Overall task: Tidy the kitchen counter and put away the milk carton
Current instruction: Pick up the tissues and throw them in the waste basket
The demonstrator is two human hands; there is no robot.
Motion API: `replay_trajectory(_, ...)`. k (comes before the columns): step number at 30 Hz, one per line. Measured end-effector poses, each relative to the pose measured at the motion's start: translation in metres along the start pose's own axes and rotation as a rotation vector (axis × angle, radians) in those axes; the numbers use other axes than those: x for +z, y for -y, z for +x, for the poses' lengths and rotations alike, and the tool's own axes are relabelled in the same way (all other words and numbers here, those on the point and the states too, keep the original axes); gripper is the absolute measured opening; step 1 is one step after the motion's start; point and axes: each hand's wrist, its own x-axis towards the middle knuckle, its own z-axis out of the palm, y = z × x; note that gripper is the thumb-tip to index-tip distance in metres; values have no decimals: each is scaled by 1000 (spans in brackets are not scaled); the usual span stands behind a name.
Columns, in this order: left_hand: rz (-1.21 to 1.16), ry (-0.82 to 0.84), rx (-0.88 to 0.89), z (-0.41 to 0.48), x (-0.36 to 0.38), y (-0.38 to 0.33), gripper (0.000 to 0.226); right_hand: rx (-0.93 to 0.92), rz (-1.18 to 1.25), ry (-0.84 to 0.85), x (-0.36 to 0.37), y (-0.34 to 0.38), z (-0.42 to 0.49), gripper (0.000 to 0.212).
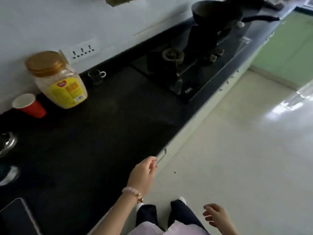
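A long black stone kitchen counter (105, 133) runs along a white wall (50, 22). The clear plastic jar with a gold screw lid and yellow label (62, 82) stands at the counter's back, close to the wall. Just left of the jar is a red paper cup with a white inside (29, 106), upright. Right of the jar, a little apart, stands a small clear glass mug (96, 76). On the wall above and right of the jar is a white socket strip (83, 49). Further right of the jar lies a black glass gas hob (152, 65), and on its far burner sits a dark pan with a long handle (216, 11). Well left of the jar and nearer the front, a shiny metal object (6, 143) is cut off by the frame edge.

Pale glossy floor tiles (237, 150) lie beyond the counter's front edge, with a green panel (291, 48) at the far right.

The left hand (144, 173), with a pink bead bracelet (132, 192) on its wrist, hangs at the counter's front edge, well forward and right of the jar. Its fingers are loosely curled and hold nothing. The right hand (216, 216) is over the floor, with its fingers relaxed and empty. This view does not show where the milk carton is.
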Motion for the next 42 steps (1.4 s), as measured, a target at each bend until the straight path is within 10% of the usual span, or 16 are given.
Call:
replay_trajectory(9,124,508,-212,0,150,-22,19,251,134,-190,-93,-123,-28,33)
replay_trajectory(17,247,520,-347,-4,219,-9,34,317,95,-159,-185,-167,-3,25)
replay_trajectory(35,383,625,-580,211,337,-82,9,198,376,-155,-363,23,180,22)
replay_trajectory(42,230,651,-454,347,414,-265,21,293,429,-243,-459,50,237,20)
